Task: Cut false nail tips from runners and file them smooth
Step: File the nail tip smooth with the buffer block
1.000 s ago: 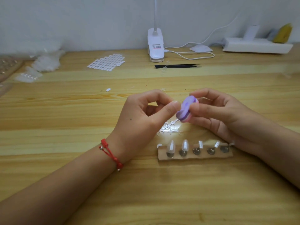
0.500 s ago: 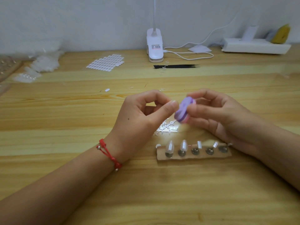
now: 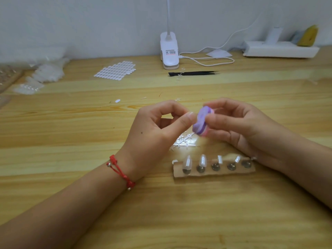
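My right hand (image 3: 239,126) pinches a small purple and pink file block (image 3: 201,123) above the middle of the table. My left hand (image 3: 158,130) meets it from the left, thumb and forefinger pinched together against the block's face; whatever they hold is too small to see. Under the hands lies a clear plastic runner (image 3: 183,142) with nail tips. In front of it a cardboard strip (image 3: 215,172) carries a row of round metal holders, two with clear nail tips (image 3: 187,162) standing on them.
At the back stand a white clip lamp (image 3: 168,53) with its cable, black tweezers (image 3: 194,73), a sheet of white adhesive tabs (image 3: 115,70) and a white power strip (image 3: 280,51). Bags of clear tips (image 3: 46,72) lie at the far left.
The file block has tilted slightly between my right fingers. Both hands stay in the same spot.
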The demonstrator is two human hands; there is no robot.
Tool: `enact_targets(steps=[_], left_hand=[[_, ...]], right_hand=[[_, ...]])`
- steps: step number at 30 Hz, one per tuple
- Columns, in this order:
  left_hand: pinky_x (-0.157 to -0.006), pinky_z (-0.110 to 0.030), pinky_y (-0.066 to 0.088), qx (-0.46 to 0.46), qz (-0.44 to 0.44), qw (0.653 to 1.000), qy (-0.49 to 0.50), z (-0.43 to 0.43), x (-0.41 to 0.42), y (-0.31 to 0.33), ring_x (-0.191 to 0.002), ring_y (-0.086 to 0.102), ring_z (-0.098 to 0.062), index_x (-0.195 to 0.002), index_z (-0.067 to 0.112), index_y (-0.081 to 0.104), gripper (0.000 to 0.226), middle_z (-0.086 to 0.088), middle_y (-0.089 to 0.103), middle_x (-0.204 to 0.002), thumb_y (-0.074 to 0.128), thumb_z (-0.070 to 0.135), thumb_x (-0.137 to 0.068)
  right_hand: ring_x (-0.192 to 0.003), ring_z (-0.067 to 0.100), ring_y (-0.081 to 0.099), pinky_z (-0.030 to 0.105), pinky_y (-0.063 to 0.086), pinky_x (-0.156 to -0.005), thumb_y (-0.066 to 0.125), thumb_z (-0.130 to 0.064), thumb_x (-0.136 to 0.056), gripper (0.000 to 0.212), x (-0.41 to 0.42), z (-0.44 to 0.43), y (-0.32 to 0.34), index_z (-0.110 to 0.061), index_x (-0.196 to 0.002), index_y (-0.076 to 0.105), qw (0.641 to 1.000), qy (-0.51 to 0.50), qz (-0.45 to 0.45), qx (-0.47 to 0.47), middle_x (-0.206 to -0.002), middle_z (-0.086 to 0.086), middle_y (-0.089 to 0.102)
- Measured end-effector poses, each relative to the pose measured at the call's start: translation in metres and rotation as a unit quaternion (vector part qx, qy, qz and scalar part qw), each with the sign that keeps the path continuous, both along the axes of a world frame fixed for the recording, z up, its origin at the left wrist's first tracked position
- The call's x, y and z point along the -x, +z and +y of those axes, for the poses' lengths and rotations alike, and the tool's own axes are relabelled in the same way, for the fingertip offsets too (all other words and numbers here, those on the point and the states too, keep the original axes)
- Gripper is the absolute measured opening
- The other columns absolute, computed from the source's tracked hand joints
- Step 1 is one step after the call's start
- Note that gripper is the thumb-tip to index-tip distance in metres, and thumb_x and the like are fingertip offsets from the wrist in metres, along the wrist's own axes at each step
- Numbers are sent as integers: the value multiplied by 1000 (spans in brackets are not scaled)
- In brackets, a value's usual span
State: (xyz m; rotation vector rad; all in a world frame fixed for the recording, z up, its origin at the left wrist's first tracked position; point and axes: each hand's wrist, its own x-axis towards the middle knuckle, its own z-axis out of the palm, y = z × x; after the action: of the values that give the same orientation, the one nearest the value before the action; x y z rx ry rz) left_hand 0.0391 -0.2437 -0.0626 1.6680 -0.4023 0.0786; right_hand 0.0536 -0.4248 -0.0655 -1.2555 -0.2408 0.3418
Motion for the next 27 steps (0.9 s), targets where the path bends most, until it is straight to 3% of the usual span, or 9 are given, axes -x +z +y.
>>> enact_targets(steps=[2, 6, 9, 14, 18, 23, 27], left_hand=[[-41, -11, 26, 4, 1, 1000, -3, 0, 1, 1, -38, 34, 0, -66, 14, 62, 14, -6, 50, -65, 65, 19, -79], [-41, -11, 26, 6, -4, 1000, 12, 1, -1, 0, -38, 35, 0, -69, 10, 61, 15, 7, 47, -58, 64, 11, -83], [-42, -14, 25, 4, 1, 1000, -4, -1, 1, 1, -40, 33, -1, -69, 11, 62, 13, -4, 48, -63, 64, 19, -79], [-42, -13, 24, 14, 2, 1000, 2, 0, 1, 2, -39, 30, -1, -70, 14, 65, 15, 9, 44, -57, 63, 28, -73], [-43, -12, 26, 10, -5, 1000, -4, -2, 2, 3, -42, 30, -4, -68, 17, 66, 13, -5, 48, -62, 64, 29, -72], [-43, -7, 27, 36, -2, 999, 6, -1, 2, 2, -38, 29, -1, -71, 11, 67, 18, 3, 41, -55, 64, 29, -71], [-44, -6, 29, 23, -8, 1000, -7, -4, 4, 3, -40, 29, -2, -68, 14, 66, 13, -21, 38, -59, 64, 27, -72]], right_hand=[[-73, 16, 73, 22, 57, -67, 76, -12, -59, 20, -1, -2, -1, -16, -79, 77, 999, -25, 16, -37, -79, 5, 74], [-76, 18, 73, 22, 57, -67, 85, -8, -56, 29, 1, -1, 1, -19, -83, 79, 997, 45, -26, 56, -86, 6, 75], [-75, 15, 74, 19, 56, -66, 79, -16, -58, 26, -2, -4, 0, -20, -83, 80, 1000, 17, 3, 4, -82, 5, 76], [-85, 10, 73, 18, 56, -69, 79, -21, -61, 32, -1, -4, 2, -25, -93, 80, 996, 66, -4, 59, -95, 3, 76], [-81, 11, 73, 16, 56, -67, 75, -24, -59, 30, -1, -4, 2, -23, -88, 81, 999, 30, 17, 12, -91, 6, 77], [-84, 10, 72, 19, 56, -70, 74, -23, -64, 35, -2, -5, 4, -22, -98, 79, 995, 87, 16, 51, -98, 3, 76], [-81, 11, 73, 18, 56, -69, 74, -24, -61, 30, -3, -6, 2, -22, -91, 80, 999, 44, 24, 13, -93, 5, 76]])
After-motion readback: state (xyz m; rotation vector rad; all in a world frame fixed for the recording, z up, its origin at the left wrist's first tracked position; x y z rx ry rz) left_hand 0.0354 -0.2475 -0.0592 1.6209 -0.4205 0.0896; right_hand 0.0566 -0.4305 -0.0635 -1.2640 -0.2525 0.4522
